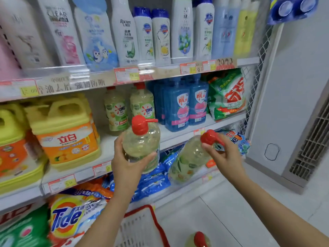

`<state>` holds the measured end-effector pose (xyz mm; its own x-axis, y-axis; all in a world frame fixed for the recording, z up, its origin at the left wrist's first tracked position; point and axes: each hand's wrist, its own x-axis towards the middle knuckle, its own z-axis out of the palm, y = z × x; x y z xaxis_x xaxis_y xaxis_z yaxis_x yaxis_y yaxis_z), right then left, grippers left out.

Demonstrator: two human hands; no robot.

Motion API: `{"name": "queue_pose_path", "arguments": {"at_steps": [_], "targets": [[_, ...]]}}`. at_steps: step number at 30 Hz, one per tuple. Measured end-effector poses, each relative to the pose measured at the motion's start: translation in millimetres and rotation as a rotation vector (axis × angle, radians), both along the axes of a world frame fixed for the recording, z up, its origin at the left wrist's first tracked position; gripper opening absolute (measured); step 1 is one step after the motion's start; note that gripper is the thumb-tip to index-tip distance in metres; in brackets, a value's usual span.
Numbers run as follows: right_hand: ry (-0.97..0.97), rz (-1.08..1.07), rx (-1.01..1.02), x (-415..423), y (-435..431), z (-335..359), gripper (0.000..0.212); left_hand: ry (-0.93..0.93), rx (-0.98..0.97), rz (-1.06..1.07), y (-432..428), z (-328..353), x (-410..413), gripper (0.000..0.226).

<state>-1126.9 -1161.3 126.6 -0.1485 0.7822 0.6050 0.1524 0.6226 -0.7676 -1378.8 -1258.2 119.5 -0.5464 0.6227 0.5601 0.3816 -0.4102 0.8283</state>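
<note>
My left hand point(129, 166) grips an upright clear bottle of pale yellow liquid point(142, 139) with a red pump cap, just in front of the middle shelf. My right hand point(225, 155) holds a second, similar bottle point(188, 157) by its red pump top, tilted so its base points down to the left. Two more bottles of the same kind, labelled OMO point(116, 111), stand at the back of the middle shelf point(110, 145). Another red-capped bottle point(198, 239) shows at the bottom edge.
Yellow and orange jugs point(65, 132) fill the shelf's left; blue bottles point(178, 104) and a green bag point(227, 95) stand at the right. Shampoo bottles line the top shelf. Tide bags point(74, 216) lie below. A red-rimmed basket point(156, 221) sits low. A white wall and vent are on the right.
</note>
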Motion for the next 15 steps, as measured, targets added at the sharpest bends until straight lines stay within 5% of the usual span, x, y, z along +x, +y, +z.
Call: {"name": "queue_pose_path", "arguments": {"at_steps": [9,15], "targets": [[0.299,0.038,0.154,-88.9,22.2,66.9,0.018,0.105,0.099,0.057,6.7,42.1,-56.8,0.090],[0.328,-0.003,0.197,-131.1,48.2,68.7,0.018,0.101,0.074,0.085,30.0,42.1,-85.1,0.090]]}}
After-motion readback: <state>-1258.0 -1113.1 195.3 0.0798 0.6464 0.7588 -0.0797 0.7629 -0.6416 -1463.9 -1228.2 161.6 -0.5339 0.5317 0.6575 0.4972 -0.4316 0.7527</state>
